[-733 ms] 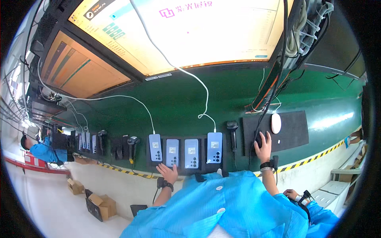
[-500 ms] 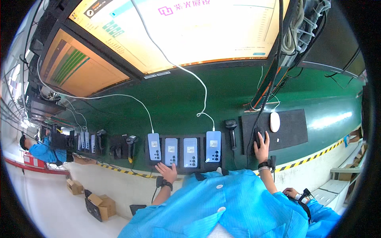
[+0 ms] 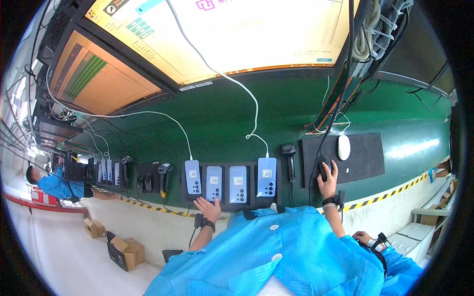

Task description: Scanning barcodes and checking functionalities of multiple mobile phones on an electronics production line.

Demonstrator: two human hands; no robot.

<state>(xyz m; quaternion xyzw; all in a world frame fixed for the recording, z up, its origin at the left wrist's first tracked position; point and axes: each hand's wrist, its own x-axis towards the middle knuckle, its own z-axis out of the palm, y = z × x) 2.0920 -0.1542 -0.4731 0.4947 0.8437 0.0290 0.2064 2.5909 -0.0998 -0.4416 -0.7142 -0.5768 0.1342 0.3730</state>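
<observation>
My right hand point(image 3: 328, 185) rests over a black computer mouse point(image 3: 324, 163) on a dark mat, fingers around its sides. Just below a row of blue phones, my left hand point(image 3: 208, 209) has its fingers spread and holds nothing. Its fingertips are at the lower edge of the second phone point(image 3: 214, 180); whether they touch it I cannot tell. The phones lie back up, each with a white label and dark camera rings. White cables are plugged into the leftmost phone point(image 3: 193, 176) and the rightmost phone point(image 3: 267, 176); the third phone point(image 3: 238, 183) has none.
A white mouse point(image 3: 344, 147) lies on the mat point(image 3: 371, 155). Handheld scanners point(image 3: 289, 160) point(image 3: 164, 178) stand either side of the phones. Large lit monitors point(image 3: 256, 44) point(image 3: 106, 81) line the green bench's back. Another person's hand point(image 3: 363, 238) is at lower right; a co-worker point(image 3: 59, 183) is far left.
The whole view has shifted slightly, with the monitors sitting a little higher in the picture. Both hands keep their places, the left by the phones and the right on the black mouse.
</observation>
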